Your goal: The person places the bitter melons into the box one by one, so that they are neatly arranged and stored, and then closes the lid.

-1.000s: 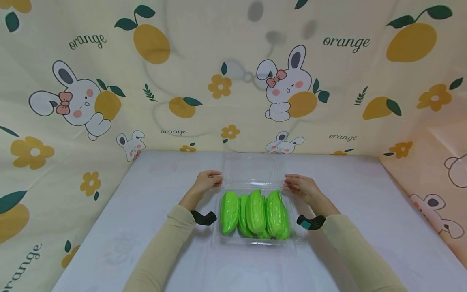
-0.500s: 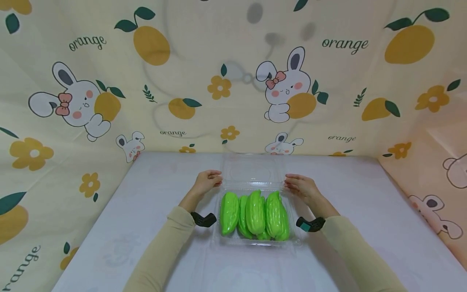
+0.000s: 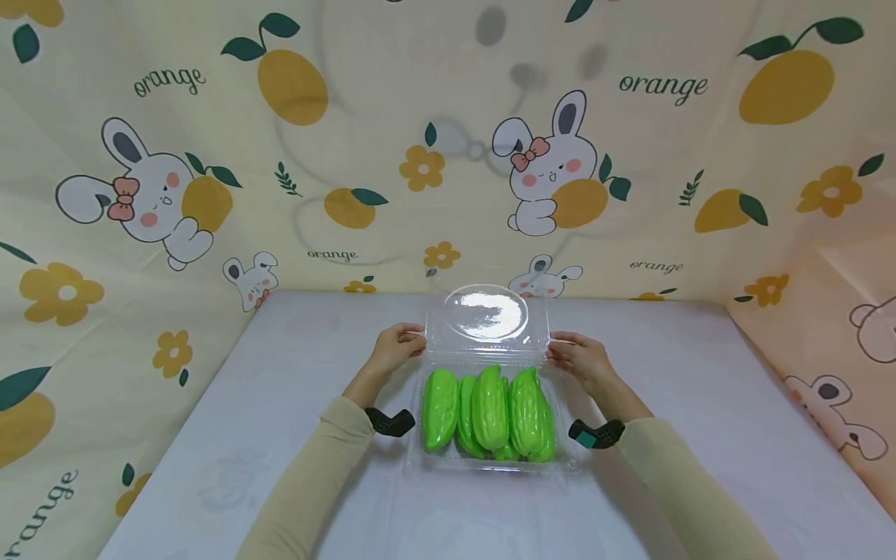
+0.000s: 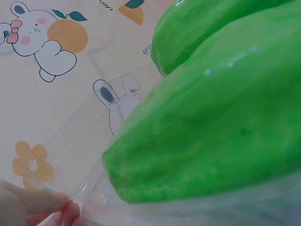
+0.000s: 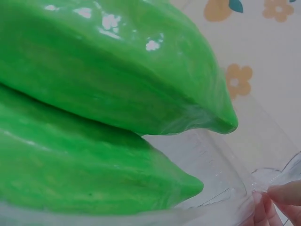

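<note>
A clear plastic clamshell box (image 3: 490,465) sits on the table, its hinged lid (image 3: 486,315) raised at the far side. Inside lie several glossy green, ridged, long fruit-like pieces (image 3: 441,408) with tapered tips; some overlap others. At the lid's left edge, near the hinge, my left hand (image 3: 394,351) pinches the plastic between thumb and fingers, as the left wrist view also shows. My right hand (image 3: 584,362) pinches the lid's right edge the same way. Large green pieces (image 5: 117,70) fill much of the right wrist view and partly hide the box.
A white-covered table (image 3: 280,373) lies under the box. Behind it and on both sides hangs a cream cloth (image 3: 378,117) printed with rabbits, oranges and flowers. Black wrist straps (image 3: 392,421) sit on both wrists.
The lid has tilted up from lying back, and a bright reflection now shows on it. My hands have barely moved; the box and green pieces stay in place.
</note>
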`<state>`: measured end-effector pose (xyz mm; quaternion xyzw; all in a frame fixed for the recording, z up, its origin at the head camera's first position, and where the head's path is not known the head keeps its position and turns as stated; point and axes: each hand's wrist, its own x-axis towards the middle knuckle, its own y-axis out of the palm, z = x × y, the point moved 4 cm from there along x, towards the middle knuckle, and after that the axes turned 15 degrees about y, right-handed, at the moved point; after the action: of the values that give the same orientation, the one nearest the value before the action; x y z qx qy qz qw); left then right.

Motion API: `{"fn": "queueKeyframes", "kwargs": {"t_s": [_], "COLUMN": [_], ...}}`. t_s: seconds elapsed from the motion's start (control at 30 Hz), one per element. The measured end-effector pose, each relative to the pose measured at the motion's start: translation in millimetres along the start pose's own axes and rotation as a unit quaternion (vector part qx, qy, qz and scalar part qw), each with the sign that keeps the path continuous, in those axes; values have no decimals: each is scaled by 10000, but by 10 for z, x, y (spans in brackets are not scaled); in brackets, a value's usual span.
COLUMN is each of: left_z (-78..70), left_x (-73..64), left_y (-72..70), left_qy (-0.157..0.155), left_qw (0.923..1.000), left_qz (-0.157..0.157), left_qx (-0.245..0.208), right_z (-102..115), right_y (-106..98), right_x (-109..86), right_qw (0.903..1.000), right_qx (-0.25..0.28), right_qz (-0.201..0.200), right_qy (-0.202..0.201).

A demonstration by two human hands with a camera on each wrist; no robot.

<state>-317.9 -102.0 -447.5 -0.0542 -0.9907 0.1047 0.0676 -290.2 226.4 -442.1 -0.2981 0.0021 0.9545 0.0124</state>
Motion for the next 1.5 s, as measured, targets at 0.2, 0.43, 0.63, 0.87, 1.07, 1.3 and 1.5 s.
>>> {"fn": "queueKeyframes", "kwargs": {"t_s": [0.2, 0.43, 0.63, 0.87, 1.07, 1.3, 1.5], "left_z": [4, 2, -3, -33, -65, -77, -75], "left_x": [-10, -1, -8, -3, -23, -33, -53], "left_y": [-4, -5, 3, 17, 7, -7, -30], "left_qy": [57, 102, 86, 221, 180, 246, 629], "left_qw": [10000, 9999, 9999, 9997, 9997, 9993, 9975], "left_qz": [33, -69, -108, -120, -109, -87, -68], "left_qx": [46, -21, -54, -73, 78, 264, 313], "right_z": [-10, -15, -6, 3, 16, 37, 80], "right_y": [13, 28, 22, 0, 4, -5, -5], "right_x": [-7, -24, -34, -49, -74, -81, -112], "right_qw": [9999, 9993, 9986, 9957, 9938, 9898, 9842], "right_qx": [-77, -87, -69, -443, -513, -702, -788], "right_qz": [-109, -255, -293, -437, -548, -841, -1062], "right_qy": [-82, -250, -434, -687, -815, -906, -1175]}}
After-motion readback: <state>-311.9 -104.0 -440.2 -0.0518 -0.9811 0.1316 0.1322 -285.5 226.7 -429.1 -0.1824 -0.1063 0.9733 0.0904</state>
